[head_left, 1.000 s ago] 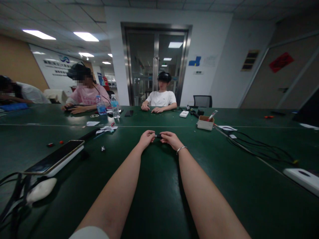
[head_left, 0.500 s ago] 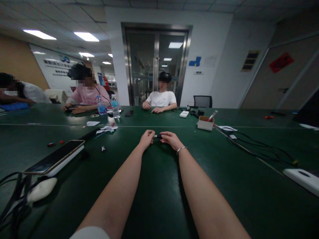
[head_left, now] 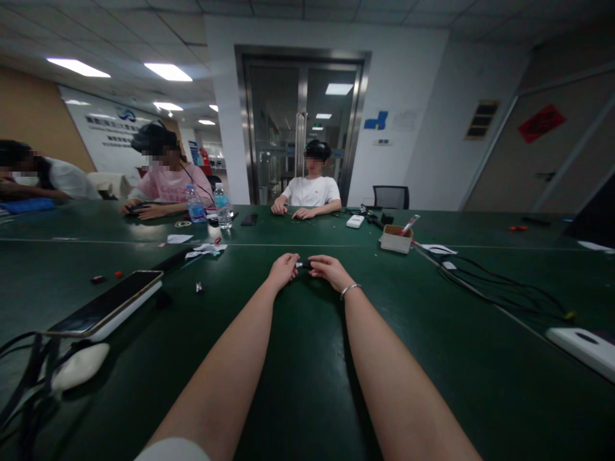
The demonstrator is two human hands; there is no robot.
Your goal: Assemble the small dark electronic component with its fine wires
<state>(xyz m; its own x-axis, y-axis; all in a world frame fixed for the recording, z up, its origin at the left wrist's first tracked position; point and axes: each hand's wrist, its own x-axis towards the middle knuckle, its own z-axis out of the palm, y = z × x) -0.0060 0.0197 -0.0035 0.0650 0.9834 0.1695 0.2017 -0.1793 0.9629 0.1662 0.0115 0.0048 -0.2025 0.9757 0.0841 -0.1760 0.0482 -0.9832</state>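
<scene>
A small dark object with a silvery end [head_left: 302,264] spans the gap between my two hands, just above the green table [head_left: 307,358]. My left hand [head_left: 284,271] pinches its silvery end. The dark end is between the fingers and thumb of my right hand [head_left: 329,271], which has a silver bangle at the wrist. What the object is cannot be made out. Both arms reach forward over the table, and the fingertips are a short way apart.
At the left lie a phone on a white block [head_left: 115,301], cables and a white rounded item [head_left: 81,368]. Two bottles [head_left: 222,206] stand farther back. A small box [head_left: 396,239] and black cables [head_left: 500,282] are at the right. People sit across the table.
Both hands keep their hold on the small object and have hardly moved. Across the table, a seated person's hand has shifted slightly to the left.
</scene>
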